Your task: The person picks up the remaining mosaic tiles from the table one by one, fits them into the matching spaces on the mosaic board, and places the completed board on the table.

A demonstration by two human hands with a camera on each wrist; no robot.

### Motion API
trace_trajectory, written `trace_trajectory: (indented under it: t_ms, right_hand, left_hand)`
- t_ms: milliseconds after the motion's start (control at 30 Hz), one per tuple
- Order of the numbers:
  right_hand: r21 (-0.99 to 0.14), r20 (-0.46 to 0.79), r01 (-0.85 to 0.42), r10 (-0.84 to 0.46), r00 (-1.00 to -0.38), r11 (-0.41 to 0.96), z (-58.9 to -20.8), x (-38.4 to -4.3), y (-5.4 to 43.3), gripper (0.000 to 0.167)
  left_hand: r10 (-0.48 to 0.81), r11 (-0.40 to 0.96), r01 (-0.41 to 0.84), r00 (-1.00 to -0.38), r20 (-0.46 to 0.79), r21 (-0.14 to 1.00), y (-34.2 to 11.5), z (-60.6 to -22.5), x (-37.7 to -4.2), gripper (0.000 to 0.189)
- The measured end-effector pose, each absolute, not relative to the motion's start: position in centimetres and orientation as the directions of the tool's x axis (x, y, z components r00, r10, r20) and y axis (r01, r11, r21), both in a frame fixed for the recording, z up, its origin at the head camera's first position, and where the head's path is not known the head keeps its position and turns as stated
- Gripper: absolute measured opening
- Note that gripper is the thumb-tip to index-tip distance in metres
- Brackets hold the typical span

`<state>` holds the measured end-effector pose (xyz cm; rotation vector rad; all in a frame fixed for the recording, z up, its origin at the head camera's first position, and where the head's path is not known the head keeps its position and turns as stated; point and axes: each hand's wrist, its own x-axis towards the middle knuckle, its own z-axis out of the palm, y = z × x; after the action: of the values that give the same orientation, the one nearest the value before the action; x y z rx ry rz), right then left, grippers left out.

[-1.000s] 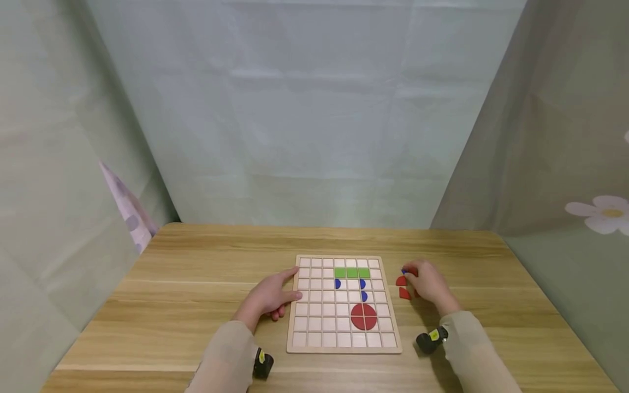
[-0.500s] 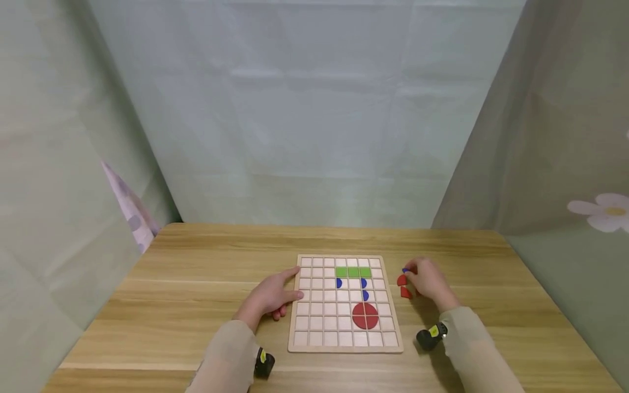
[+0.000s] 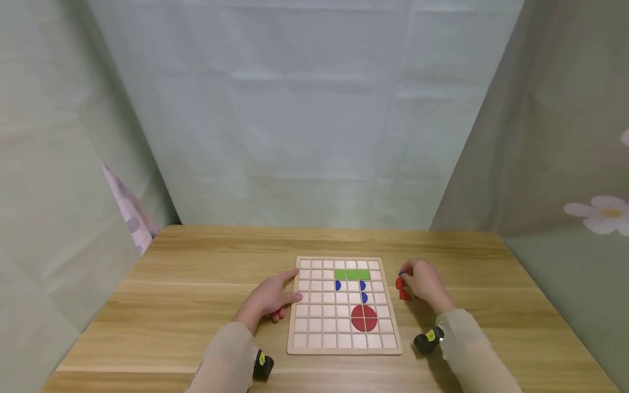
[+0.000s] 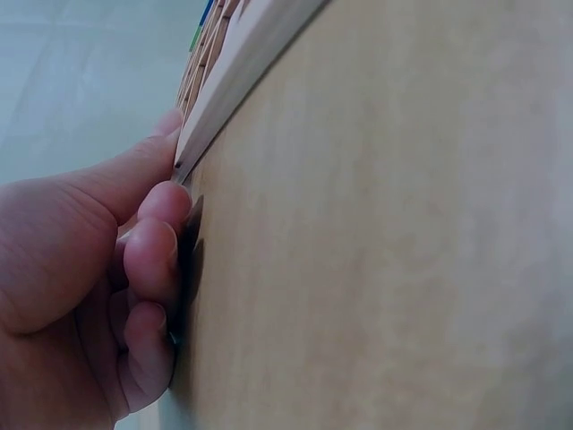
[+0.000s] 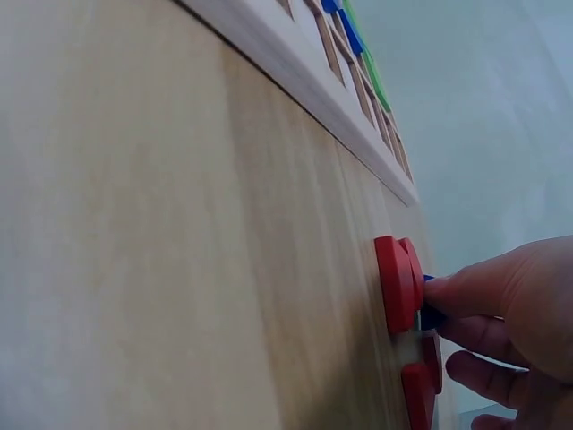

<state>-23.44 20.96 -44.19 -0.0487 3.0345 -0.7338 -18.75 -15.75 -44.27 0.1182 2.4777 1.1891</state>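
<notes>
A wooden grid board (image 3: 344,351) lies flat on the table. It bears a row of green squares (image 3: 352,274), several blue half-round pieces (image 3: 364,298) and a red disc (image 3: 358,313) formed of several parts. My left hand (image 3: 267,296) touches the board's left rim with outstretched thumb and index finger; its other fingers are bent beside the edge. Right of the board, my right hand (image 3: 426,281) pinches a small blue piece (image 5: 431,316), mostly covered by the fingers. Close to that hand, red pieces (image 5: 391,282) lie on the table, some seemingly stacked.
The wooden table (image 3: 221,251) extends on both sides of the board. Pale curtains (image 3: 314,136) hang behind it and at both sides. A small black camera sits at the left wrist (image 3: 263,365) and another at the right wrist (image 3: 428,341).
My right hand has shifted slightly left with the blue piece, closer over the red pieces. The left hand keeps its place on the rim, and the board's pieces look unchanged.
</notes>
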Motion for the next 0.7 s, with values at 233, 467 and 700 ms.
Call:
trace_trajectory:
  t_ms: [233, 467, 700]
  right_hand:
    - [-0.487, 0.040, -0.076, -0.065, -0.997, 0.870, -44.3, -23.3, 21.3, 0.023]
    - [-0.577, 0.069, -0.105, -0.080, -0.994, 0.810, -44.2, -22.7, 21.3, 0.024]
    - [-0.650, 0.122, -0.140, -0.080, -0.989, 0.747, -44.6, -21.9, 20.2, 0.022]
  left_hand:
    - [0.239, 0.641, -0.088, -0.921, -0.307, 0.762, -15.7, -44.4, -18.7, 0.071]
    - [0.238, 0.623, -0.099, -0.921, -0.309, 0.776, -15.6, -44.5, -18.7, 0.070]
    - [0.228, 0.627, -0.106, -0.922, -0.313, 0.771, -15.5, -44.4, -18.6, 0.070]
